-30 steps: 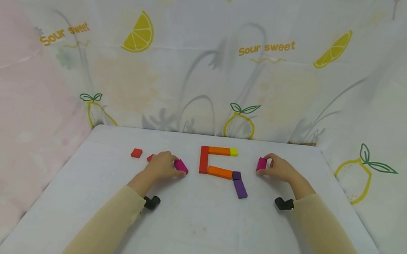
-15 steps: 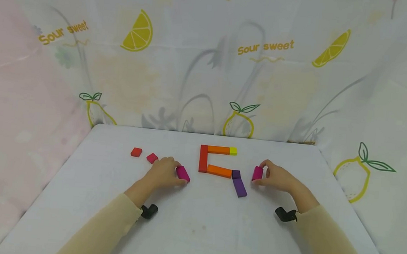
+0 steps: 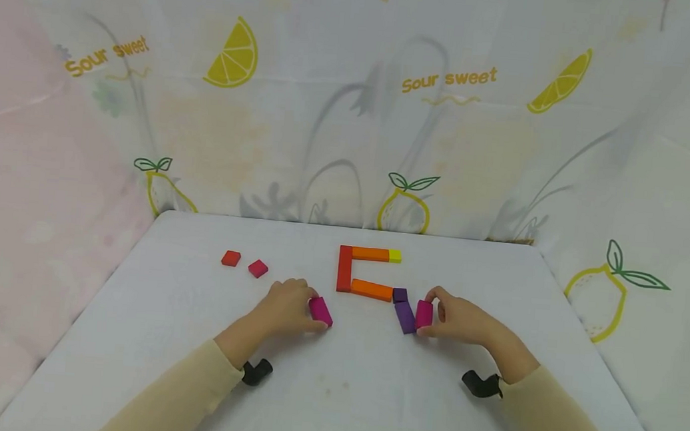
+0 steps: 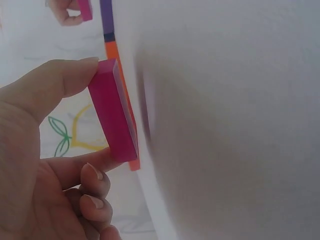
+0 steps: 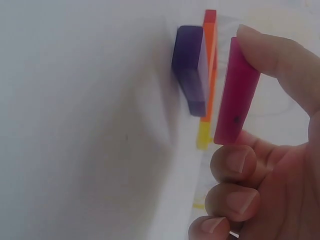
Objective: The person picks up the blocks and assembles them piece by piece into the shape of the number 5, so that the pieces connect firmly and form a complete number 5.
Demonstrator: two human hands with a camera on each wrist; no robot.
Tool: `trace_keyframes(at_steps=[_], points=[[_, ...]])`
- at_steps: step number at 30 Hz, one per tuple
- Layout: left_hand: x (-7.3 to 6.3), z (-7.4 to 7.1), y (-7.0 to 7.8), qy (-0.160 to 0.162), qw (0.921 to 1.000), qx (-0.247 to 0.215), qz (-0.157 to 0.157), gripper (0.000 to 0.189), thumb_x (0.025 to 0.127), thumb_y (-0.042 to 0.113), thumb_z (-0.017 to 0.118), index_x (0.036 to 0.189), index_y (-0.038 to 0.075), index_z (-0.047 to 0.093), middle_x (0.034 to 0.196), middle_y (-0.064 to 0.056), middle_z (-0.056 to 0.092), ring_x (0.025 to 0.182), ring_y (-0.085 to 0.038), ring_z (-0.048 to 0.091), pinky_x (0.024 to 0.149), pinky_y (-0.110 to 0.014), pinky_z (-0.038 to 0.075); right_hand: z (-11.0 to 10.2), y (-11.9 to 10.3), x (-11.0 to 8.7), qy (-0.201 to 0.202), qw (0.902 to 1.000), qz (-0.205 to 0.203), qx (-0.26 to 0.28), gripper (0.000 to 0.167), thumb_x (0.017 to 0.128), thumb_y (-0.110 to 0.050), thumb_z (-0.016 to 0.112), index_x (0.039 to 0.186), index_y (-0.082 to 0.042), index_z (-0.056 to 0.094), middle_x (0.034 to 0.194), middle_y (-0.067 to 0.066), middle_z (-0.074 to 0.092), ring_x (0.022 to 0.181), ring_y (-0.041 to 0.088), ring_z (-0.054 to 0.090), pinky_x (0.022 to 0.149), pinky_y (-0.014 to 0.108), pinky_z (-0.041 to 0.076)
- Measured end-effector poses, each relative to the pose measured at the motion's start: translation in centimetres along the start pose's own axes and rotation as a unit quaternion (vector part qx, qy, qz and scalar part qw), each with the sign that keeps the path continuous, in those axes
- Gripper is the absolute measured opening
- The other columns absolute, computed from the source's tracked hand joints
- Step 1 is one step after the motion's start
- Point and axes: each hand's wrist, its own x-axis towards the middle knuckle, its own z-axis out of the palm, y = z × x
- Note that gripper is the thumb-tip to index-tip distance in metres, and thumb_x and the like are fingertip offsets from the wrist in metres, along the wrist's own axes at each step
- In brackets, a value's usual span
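Note:
My left hand [image 3: 284,308] pinches a magenta block [image 3: 321,312] by its two ends between thumb and index finger; in the left wrist view the block [image 4: 112,110] hangs over the table with its shadow beside it. A second magenta block [image 3: 425,315] is pinched the same way in my right hand [image 3: 464,320], just right of the long purple block [image 3: 405,318]. That purple block lies slanted below a small dark purple block [image 3: 399,295]. An orange block [image 3: 372,290] leads left from there to an upright red block [image 3: 344,269].
Along the top of the shape lie another orange block [image 3: 370,254] and a small yellow block [image 3: 395,256]. To the left rest a red-orange block [image 3: 231,258] and a pinkish-red block [image 3: 258,268] on the white table [image 3: 331,408]. A printed cloth [image 3: 351,129] hangs behind.
Both hands have moved toward the front of the table and inward, each carrying its magenta block. The pinkish-red block at left has come out from behind the left hand.

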Motion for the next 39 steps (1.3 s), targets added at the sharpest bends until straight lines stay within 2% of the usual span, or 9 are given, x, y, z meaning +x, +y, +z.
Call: trace_keyframes(at_steps=[6,11,14,18,25,35,39], points=[[-0.2,0.6,0.6,-0.008,0.9996,-0.008,0.026,0.057,0.075,0.048,0.083,0.115,0.01,0.071,0.095,0.002,0.06,0.094,-0.017,0.054,0.08,-0.039,0.043,0.9,-0.6,-0.6,-0.004,0.9998,-0.018,-0.01,0.064,0.079,-0.044,0.083,0.124,-0.013,0.049,0.071,0.0,0.05,0.062,0.014,0.046,0.056,0.029,0.035],[-0.3,1.0,1.3,-0.013,0.9992,-0.007,0.037,0.056,0.075,0.048,0.083,0.113,0.01,0.071,0.094,0.003,0.06,0.093,-0.017,0.054,0.08,-0.041,0.043,1.7,-1.1,-1.0,-0.014,0.9998,-0.008,-0.012,0.064,0.077,-0.044,0.084,0.123,-0.015,0.049,0.073,0.001,0.053,0.065,0.015,0.05,0.058,0.03,0.038],[-0.5,1.1,2.0,-0.018,0.999,0.0,0.042,0.056,0.075,0.048,0.083,0.113,0.01,0.071,0.095,0.001,0.06,0.092,-0.017,0.054,0.08,-0.041,0.043,2.2,-1.2,-1.3,-0.02,0.9996,-0.005,-0.017,0.064,0.077,-0.046,0.083,0.122,-0.017,0.049,0.074,0.0,0.053,0.066,0.014,0.05,0.059,0.03,0.038],[-0.6,1.1,2.7,-0.022,0.9987,0.012,0.045,0.057,0.075,0.049,0.083,0.115,0.01,0.07,0.097,0.001,0.061,0.094,-0.018,0.054,0.082,-0.04,0.042,2.5,-1.3,-1.6,-0.021,0.9992,-0.025,-0.024,0.063,0.077,-0.047,0.083,0.121,-0.016,0.05,0.072,-0.001,0.051,0.064,0.013,0.048,0.057,0.029,0.036],[-0.6,1.2,3.2,-0.012,0.9978,0.033,0.056,0.057,0.074,0.051,0.083,0.112,0.011,0.07,0.094,0.003,0.06,0.09,-0.016,0.053,0.079,-0.038,0.041,3.1,-1.7,-2.2,-0.016,0.9987,-0.032,-0.037,0.065,0.073,-0.05,0.085,0.117,-0.017,0.051,0.071,-0.003,0.05,0.063,0.012,0.047,0.056,0.026,0.035],[-1.0,1.3,3.5,-0.001,0.9973,0.054,0.049,0.057,0.073,0.054,0.083,0.109,0.011,0.068,0.095,0.001,0.06,0.091,-0.018,0.054,0.079,-0.038,0.04,4.0,-2.2,-2.7,-0.016,0.9977,-0.032,-0.058,0.07,0.072,-0.054,0.085,0.122,-0.017,0.052,0.068,-0.004,0.049,0.061,0.01,0.045,0.055,0.027,0.034],[-1.1,1.4,3.6,-0.009,0.9978,0.05,0.041,0.062,0.072,0.057,0.082,0.111,0.011,0.067,0.099,0.0,0.062,0.095,-0.019,0.055,0.079,-0.038,0.04,4.9,-2.4,-2.9,0.002,0.9965,-0.009,-0.083,0.072,0.07,-0.055,0.085,0.122,-0.017,0.054,0.069,-0.003,0.05,0.063,0.012,0.046,0.057,0.031,0.037]])
